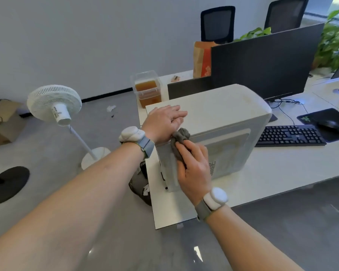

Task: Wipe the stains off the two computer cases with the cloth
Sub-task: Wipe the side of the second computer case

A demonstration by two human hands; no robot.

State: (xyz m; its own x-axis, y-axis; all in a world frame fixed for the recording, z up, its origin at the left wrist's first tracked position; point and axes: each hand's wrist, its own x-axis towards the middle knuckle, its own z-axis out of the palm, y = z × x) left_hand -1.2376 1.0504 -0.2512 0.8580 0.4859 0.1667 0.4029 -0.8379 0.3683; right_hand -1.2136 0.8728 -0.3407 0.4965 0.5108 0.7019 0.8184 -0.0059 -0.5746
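- We see one white computer case (219, 122) lying on its side on the worktop (262, 178), with its long way running from the near left corner toward the keyboard (290, 135) on the right.
- Our right hand (194, 169) has its grip closed around the grey cloth (179, 137), pressing it on the near end of the case, just under the top edge.
- Our left hand (164, 122) lies flat on top with fingers straight, holding the case steady, right above the cloth.
- We think most of the case lies to the right of the cloth, so the wipe should go that way.
- We cannot spot the second case, and any stains are too faint to tell.
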